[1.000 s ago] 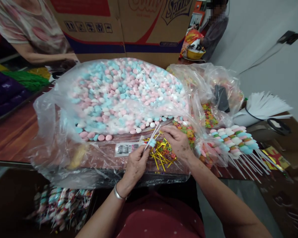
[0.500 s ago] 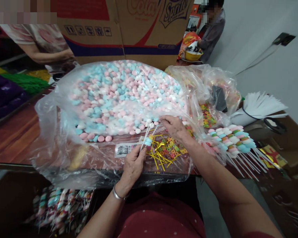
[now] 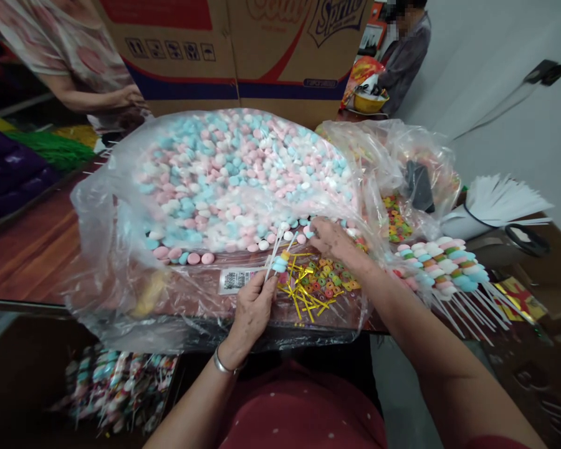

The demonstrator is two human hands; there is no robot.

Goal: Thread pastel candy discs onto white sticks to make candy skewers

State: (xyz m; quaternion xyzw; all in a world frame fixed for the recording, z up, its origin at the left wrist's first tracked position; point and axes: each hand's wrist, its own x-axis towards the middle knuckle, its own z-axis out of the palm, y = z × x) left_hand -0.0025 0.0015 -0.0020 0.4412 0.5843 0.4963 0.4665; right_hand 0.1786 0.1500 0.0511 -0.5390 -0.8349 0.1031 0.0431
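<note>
My left hand (image 3: 254, 305) is closed around several thin white sticks (image 3: 273, 252) that point up and away from me. One stick carries blue candy pieces (image 3: 279, 264) and a yellow one, just above my fingers. My right hand (image 3: 333, 240) reaches to the near edge of the marshmallow heap, its fingertips closed at a light blue marshmallow (image 3: 310, 233). Pink, white and blue marshmallows (image 3: 243, 168) fill a large clear plastic bag (image 3: 93, 206). Between my hands and me lie gold twist ties (image 3: 306, 293) and colourful ring-shaped cereal pieces (image 3: 330, 277).
Finished marshmallow skewers (image 3: 442, 265) are piled at right, beside a container of white sticks (image 3: 495, 202). A cardboard carton (image 3: 182, 81) stands behind the bag. Wrapped skewers (image 3: 116, 386) lie in a box below left. Two other people (image 3: 93, 75) are across the table.
My right fingertips have moved slightly and now meet a blue marshmallow at the heap's edge. My left hand keeps its hold on the sticks. The whole view has shifted a little.
</note>
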